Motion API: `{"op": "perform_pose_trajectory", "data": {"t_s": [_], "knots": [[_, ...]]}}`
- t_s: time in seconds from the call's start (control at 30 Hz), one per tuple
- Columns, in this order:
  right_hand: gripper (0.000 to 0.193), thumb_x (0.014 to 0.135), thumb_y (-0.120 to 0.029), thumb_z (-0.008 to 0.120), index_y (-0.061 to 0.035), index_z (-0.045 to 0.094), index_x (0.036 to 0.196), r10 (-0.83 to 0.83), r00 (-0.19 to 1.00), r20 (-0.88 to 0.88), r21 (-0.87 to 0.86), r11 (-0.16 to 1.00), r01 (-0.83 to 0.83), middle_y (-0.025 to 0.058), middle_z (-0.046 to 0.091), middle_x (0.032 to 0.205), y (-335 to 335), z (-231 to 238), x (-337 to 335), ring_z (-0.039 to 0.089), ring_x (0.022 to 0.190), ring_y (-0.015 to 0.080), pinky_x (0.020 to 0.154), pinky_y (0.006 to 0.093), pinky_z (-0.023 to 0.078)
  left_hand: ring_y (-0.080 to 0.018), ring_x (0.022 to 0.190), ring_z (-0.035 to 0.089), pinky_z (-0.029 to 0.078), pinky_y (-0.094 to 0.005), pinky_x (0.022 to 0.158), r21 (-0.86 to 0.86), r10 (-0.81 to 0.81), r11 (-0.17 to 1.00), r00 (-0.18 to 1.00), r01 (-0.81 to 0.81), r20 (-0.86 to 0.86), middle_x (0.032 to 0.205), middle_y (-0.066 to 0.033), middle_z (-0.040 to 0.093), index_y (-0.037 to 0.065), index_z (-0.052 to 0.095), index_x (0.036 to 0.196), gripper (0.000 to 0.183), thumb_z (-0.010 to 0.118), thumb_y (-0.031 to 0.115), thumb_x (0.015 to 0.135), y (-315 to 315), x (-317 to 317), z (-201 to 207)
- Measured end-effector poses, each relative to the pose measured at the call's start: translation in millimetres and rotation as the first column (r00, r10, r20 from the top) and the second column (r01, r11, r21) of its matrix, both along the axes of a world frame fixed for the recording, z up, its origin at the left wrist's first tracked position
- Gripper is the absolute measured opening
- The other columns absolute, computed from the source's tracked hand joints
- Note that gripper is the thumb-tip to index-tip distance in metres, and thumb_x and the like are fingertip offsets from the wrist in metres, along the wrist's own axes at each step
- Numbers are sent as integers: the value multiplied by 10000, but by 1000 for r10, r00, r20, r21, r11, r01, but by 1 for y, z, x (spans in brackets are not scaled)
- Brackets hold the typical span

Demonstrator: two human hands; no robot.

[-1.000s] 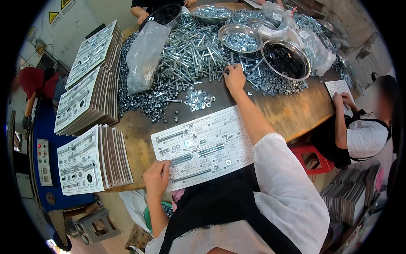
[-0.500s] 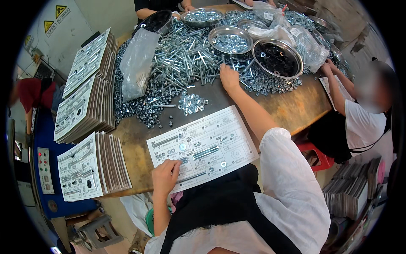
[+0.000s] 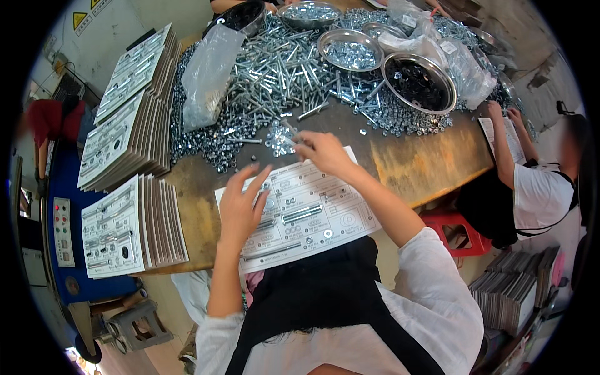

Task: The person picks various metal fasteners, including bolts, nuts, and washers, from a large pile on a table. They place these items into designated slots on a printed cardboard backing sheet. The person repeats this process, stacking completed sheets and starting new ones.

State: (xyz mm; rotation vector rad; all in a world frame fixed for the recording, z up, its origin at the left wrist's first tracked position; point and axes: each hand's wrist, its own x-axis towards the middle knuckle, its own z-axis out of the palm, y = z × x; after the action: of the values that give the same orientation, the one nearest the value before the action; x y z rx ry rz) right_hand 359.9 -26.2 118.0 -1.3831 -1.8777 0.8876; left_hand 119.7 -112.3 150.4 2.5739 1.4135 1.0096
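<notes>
A brown table (image 3: 409, 169) is carrying a heap of long silver metal bolts (image 3: 287, 72). Small silver nuts (image 3: 212, 153) are lying left of it, flat round silver washers (image 3: 278, 142) in front. Stacked white printed cards (image 3: 115, 147) are lining the left side; a white rectangular printed sheet (image 3: 306, 219) is resting at the near edge.

Black-printed white card (image 3: 337, 232), silvery bolts (image 3: 281, 70), red stool (image 3: 478, 244)

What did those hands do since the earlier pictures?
The right hand left the bolt pile and came back and to the left, to the card's far edge, with what looks like a bolt in its fingertips. The left hand moved forward over the card and spread its fingers. The card and clear plastic bag stayed put.
</notes>
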Motion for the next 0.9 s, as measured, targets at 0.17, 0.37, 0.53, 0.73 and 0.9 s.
{"op": "perform_pose_trajectory", "data": {"t_s": [0.17,0.37,0.53,0.73,0.9], "knots": [[221,969,-173,538,-28,694,909,118,731,-673,-373,799,-472,28,669,714,-31,25,-1,500,555,62,515,224,382,-249,1140,585,438,-414,1032,274,-238,905,922,325,-307,1235,-56,617,143,611,1309,527,615,89,785,42,33,17],[266,1013,-229,515,-28,689,1005,55,779,-624,-477,763,-437,37,674,751,-58,33,21,494,571,53,530,207,392,-236,832,626,530,-355,763,260,-396,851,883,456,-252,1153,-82,648,96,620,1324,532,600,69,793,37,45,5],[188,957,-119,620,-18,693,1098,53,928,-368,-273,948,-162,83,681,1013,-49,5,35,658,892,143,781,263,540,-258,732,604,498,-371,653,7,-233,972,970,234,-77,984,-74,604,137,573,1376,558,600,36,827,31,34,-42],[343,817,100,555,-85,730,1047,72,996,-61,98,993,-66,102,592,1271,-23,-32,68,628,1082,256,888,332,533,-289,818,648,509,-422,679,-383,99,913,988,-138,-120,962,-79,572,129,677,1074,250,613,329,939,35,34,-71],[344,838,116,523,-64,721,1055,176,952,-251,15,984,-178,89,593,1236,-1,-63,72,632,1059,242,888,327,535,-287,781,622,487,-407,683,-443,143,882,987,-160,-70,890,-76,575,124,691,1036,225,601,312,950,39,52,-85]]}}
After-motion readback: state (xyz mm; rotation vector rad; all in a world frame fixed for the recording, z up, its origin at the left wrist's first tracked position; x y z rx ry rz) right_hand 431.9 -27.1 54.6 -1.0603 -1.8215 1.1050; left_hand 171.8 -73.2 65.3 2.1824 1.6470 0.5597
